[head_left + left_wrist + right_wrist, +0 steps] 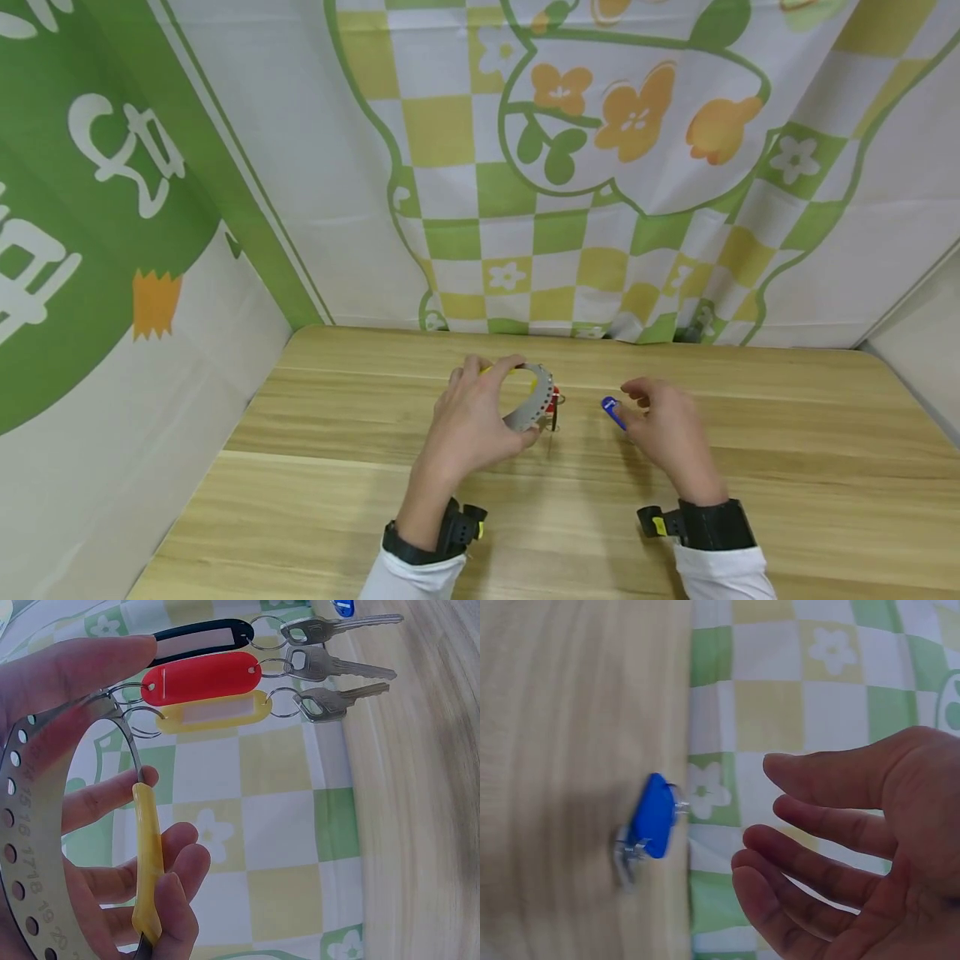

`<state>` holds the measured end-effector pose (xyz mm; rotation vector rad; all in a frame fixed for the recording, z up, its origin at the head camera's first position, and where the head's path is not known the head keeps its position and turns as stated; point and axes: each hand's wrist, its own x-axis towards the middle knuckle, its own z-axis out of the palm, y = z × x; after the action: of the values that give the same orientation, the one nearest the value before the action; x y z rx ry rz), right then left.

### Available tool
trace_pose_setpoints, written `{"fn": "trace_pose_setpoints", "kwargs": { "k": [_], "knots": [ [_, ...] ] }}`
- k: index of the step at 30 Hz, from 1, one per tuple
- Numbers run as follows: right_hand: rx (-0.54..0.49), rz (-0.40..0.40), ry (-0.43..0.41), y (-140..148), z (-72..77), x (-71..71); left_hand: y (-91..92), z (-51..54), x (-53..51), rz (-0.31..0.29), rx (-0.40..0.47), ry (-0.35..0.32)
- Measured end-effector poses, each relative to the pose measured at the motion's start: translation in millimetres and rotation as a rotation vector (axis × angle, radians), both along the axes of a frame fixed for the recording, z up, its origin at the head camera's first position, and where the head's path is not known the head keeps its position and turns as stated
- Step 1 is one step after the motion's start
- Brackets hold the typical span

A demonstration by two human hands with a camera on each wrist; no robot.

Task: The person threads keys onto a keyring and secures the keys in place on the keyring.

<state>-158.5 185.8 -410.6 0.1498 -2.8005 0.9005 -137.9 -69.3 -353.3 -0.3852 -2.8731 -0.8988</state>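
My left hand (472, 417) grips a metal ring (45, 847) with numbered holes and a yellow handle (147, 855). From the ring hang a black tag (202, 641), a red tag (201, 678) and a yellow tag (217, 712), each with a silver key. A blue tag (652, 817) with a small ring and a key lies apart on the wooden table. Just to the right of the blue tag (612, 411) in the head view is my right hand (671, 429); in the right wrist view its fingers are relaxed, with nothing held between them.
The wooden table (315, 500) ends at a patterned curtain (525, 233) behind. A green and white cloth (225, 317) hangs along the left side. Black straps with small cameras sit on both wrists.
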Motion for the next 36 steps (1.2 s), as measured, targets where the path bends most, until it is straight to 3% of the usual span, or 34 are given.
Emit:
{"fn": "trace_pose_setpoints", "kwargs": {
  "k": [10, 22, 36],
  "knots": [
    [0.102, 0.099, 0.039, -2, -22.7, -7.4, 1.4, -0.3, -0.6, -0.012, 0.000, -0.003],
    [0.168, 0.141, 0.012, -6, -29.6, -5.9, 2.8, 0.3, 0.2, -0.024, 0.001, -0.006],
    [0.154, 0.092, 0.007, -8, -32.2, -6.2, 2.0, -0.6, 1.4, -0.027, -0.008, 0.002]
  ]
}}
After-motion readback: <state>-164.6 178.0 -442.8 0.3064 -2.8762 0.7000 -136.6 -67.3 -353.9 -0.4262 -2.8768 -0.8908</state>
